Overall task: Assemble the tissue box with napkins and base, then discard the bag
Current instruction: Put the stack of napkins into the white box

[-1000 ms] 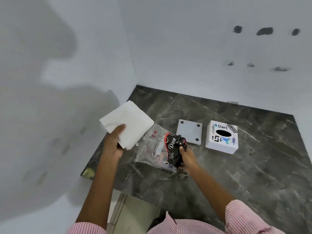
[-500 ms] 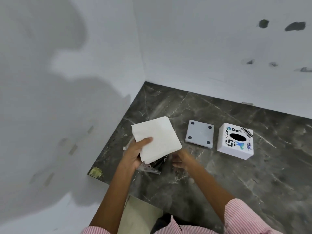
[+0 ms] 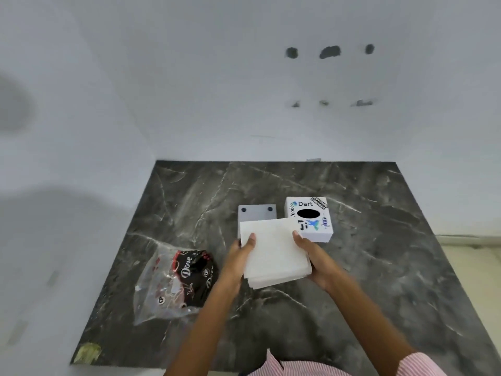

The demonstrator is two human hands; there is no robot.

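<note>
A white stack of napkins [image 3: 273,251] is held above the dark marble counter between both hands. My left hand [image 3: 240,253] grips its left edge and my right hand [image 3: 311,253] grips its right edge. Behind the stack lies the flat grey base [image 3: 257,213] with dark corner dots, partly hidden by the napkins. The white tissue box [image 3: 309,218] with stickers and a black oval slot stands just right of the base. A clear plastic bag [image 3: 176,283] with black Dove print lies flat to the left of my left arm.
The marble counter [image 3: 379,267] sits in a corner of white walls at the back and left. Its front left corner [image 3: 86,354] has a worn patch. A pale floor shows at the right edge.
The napkin stack has moved right, in front of the base. My right hand let go of the bag and took the stack's right edge. The bag now lies alone at left.
</note>
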